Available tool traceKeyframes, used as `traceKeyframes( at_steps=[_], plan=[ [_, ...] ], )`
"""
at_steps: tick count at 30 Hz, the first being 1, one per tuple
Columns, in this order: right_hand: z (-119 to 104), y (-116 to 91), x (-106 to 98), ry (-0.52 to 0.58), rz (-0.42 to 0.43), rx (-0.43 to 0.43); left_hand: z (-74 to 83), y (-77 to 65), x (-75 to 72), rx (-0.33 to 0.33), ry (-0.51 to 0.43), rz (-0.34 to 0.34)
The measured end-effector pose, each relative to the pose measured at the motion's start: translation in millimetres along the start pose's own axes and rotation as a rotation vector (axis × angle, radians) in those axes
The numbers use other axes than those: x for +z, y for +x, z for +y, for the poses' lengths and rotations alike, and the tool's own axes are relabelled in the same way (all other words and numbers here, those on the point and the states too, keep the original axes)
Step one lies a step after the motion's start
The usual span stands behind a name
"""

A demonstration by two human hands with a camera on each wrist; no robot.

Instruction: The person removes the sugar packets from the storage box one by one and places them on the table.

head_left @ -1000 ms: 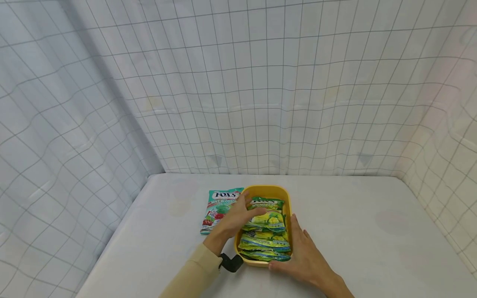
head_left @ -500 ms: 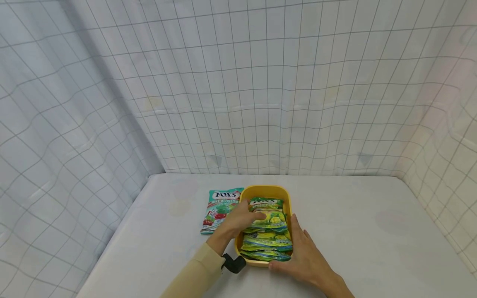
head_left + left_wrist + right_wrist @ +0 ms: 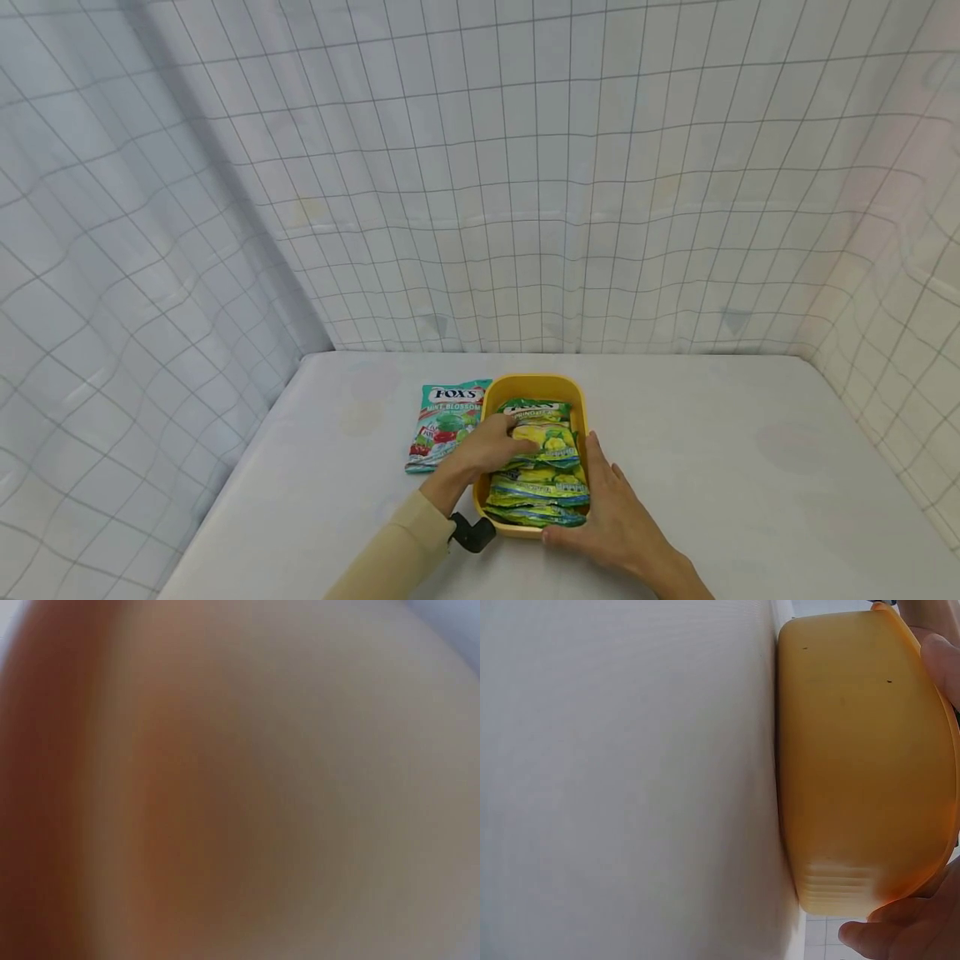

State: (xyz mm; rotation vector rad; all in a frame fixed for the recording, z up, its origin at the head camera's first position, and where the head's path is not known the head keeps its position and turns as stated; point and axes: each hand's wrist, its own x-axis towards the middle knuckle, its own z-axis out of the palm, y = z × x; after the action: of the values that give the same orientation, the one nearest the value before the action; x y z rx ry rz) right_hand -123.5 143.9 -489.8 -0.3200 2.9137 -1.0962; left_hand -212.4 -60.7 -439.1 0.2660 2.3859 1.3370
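Observation:
In the head view a yellow plastic basket (image 3: 542,385) stands on the white table, holding several green-and-yellow candy bags (image 3: 543,487) stacked overlapping. My left hand (image 3: 480,450) reaches over the basket's left rim. Its thumb and fingers rest on the topmost candy bag (image 3: 557,442), covering its left part. My right hand (image 3: 618,517) holds the basket's front right corner, thumb at the front rim and fingers along the right side. Close up, the right wrist view shows the basket's wall (image 3: 862,750) between that thumb and fingers. The left wrist view is only a blur.
To the basket's left lies a teal candy bag (image 3: 442,425), flat on the white tabletop (image 3: 720,467). Grid-patterned white cloth (image 3: 525,208) hangs behind and along both sides. A black wrist strap piece (image 3: 472,533) sits on the left wrist.
My left hand has moved right and slightly nearer over the bags, its index finger and thumb drawing closer. The bags have shifted slightly right. My right hand and the basket stay put.

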Motion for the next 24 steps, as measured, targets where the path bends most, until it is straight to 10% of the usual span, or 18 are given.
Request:
traceKeyframes(
  at_steps=[24],
  plan=[
    [0.4,-0.3,-0.4,0.014,-0.014,0.017,-2.8,1.2,4.5,-0.023,-0.08,0.081]
  ],
)
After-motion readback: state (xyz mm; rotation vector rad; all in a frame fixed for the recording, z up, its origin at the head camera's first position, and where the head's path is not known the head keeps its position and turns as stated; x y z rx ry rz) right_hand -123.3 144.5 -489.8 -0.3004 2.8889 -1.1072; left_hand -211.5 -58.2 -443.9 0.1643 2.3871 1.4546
